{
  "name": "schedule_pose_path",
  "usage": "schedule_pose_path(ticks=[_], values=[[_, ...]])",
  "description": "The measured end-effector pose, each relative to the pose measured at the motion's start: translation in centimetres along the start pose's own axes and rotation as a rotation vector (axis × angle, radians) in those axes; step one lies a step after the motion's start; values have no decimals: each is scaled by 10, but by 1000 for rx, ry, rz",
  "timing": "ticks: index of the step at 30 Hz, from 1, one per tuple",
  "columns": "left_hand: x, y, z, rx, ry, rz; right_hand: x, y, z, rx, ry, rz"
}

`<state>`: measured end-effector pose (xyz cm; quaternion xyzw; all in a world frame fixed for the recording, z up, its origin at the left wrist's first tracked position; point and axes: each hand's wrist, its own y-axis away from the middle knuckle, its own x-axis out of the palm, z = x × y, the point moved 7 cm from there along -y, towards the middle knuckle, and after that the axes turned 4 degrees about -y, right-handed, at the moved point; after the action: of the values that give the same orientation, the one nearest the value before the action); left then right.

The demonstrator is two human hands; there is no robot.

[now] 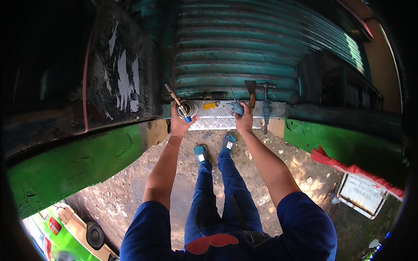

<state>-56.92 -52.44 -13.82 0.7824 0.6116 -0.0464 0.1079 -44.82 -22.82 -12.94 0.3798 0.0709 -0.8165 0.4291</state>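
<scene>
My left hand is wrapped round the side of a gas torch, its thumb stretched along the near side. The torch has a metal burner tube, a blue end and a round canister below. My right hand grips a thin metal spike with a blue-grey wrapped handle; its shaft points away and slightly left. Between my hands lies a small yellow tool, too small to name. Just right of my right hand are a scraper with a wooden handle and a hammer with a wrapped handle.
The tools rest on a silver tread-plate ledge before a green corrugated shutter. A black-handled rod lies along its back. Green low walls flank me. A framed white board and red cloth are at right.
</scene>
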Motion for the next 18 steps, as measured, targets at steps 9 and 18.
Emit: schedule_pose_path(ticks=[9,18], values=[[-6,7,0,-27,34,14,1,2,-18,-43,-174,-71],[-33,105,82,-229,185,-282,-18,-4,-55,139,-646,87]])
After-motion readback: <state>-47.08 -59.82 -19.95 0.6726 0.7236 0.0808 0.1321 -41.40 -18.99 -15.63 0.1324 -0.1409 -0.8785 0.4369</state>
